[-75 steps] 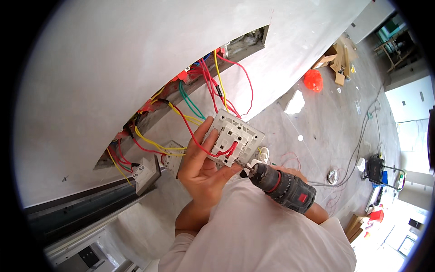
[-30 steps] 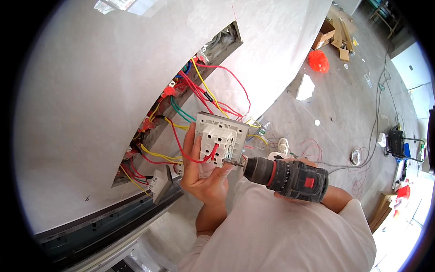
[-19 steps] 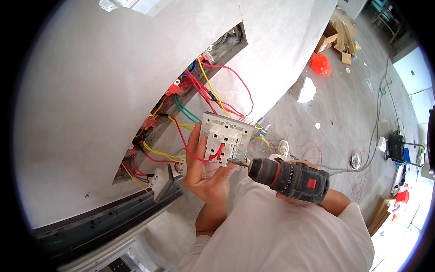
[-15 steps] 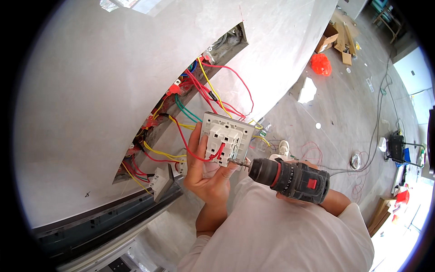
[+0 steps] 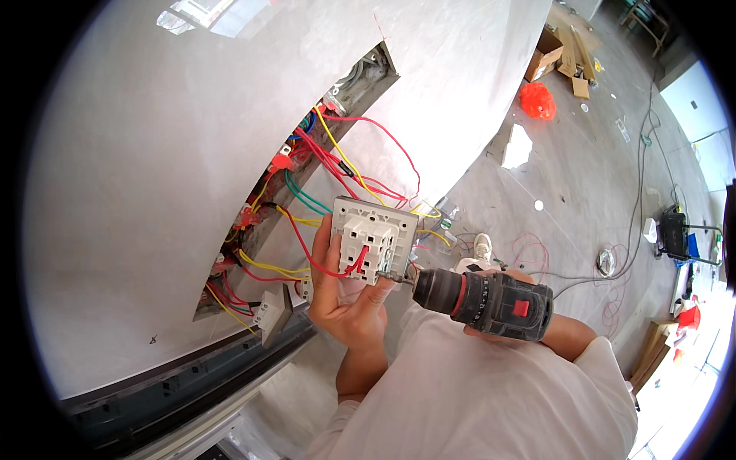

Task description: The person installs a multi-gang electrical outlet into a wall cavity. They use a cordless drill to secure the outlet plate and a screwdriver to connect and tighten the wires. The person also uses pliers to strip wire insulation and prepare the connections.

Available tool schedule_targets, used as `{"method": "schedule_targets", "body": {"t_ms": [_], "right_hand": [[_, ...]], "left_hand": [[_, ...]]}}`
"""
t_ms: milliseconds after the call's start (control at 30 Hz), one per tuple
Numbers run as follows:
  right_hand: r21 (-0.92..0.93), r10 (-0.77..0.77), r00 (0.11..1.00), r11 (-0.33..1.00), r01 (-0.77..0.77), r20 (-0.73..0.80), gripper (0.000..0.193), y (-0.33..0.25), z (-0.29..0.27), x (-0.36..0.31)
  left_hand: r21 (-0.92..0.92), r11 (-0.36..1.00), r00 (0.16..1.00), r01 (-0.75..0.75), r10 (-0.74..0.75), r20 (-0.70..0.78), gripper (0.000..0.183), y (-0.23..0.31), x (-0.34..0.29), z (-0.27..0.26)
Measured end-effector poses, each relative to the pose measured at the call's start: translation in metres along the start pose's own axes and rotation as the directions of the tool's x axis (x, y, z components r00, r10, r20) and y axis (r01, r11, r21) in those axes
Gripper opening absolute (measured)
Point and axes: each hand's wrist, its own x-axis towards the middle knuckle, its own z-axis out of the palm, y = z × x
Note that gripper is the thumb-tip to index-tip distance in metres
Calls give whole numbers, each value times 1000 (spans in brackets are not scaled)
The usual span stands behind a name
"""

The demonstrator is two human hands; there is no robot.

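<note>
My left hand (image 5: pixel 354 314) is closed around the lower left part of a square wall switch (image 5: pixel 370 244), with the switch's white back turned up toward me. A red wire (image 5: pixel 307 249) runs from the wall recess into the back of the switch. My right hand (image 5: pixel 491 333) grips a black cordless drill (image 5: pixel 498 303), whose body hides most of my fingers. The drill's bit (image 5: pixel 393 277) points left, its tip at the lower right side of the switch's terminals.
A long recess (image 5: pixel 368 84) in the grey wall holds red boxes and loose red, yellow and green wires. Another switch (image 5: pixel 272 313) hangs from wires at its lower end. Cardboard (image 5: pixel 571 65), an orange bag (image 5: pixel 537 101) and dark cables (image 5: pixel 640 222) lie on the floor.
The view has shifted slightly, so the wall recess appears further left. My hands, the switch and the drill keep nearly the same arrangement, with the bit still at the terminals.
</note>
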Motion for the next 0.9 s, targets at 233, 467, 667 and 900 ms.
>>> {"method": "schedule_targets", "body": {"t_ms": [233,467,667,900], "right_hand": [[240,249,968,939,-245,13,60,-23,-8,12],[308,279,915,878,-366,292,50,-1,-31,9],[31,-116,618,989,147,778,54,-21,67,94],[390,-462,196,865,317,865,39,-37,167,87]], "left_hand": [[64,998,999,9,-7,-31,78,5,-2,2],[172,980,982,-102,71,177,72,2,10,-18],[242,961,941,-132,45,335,68,-7,21,-33],[215,973,986,-87,54,157,63,-20,20,0]]}}
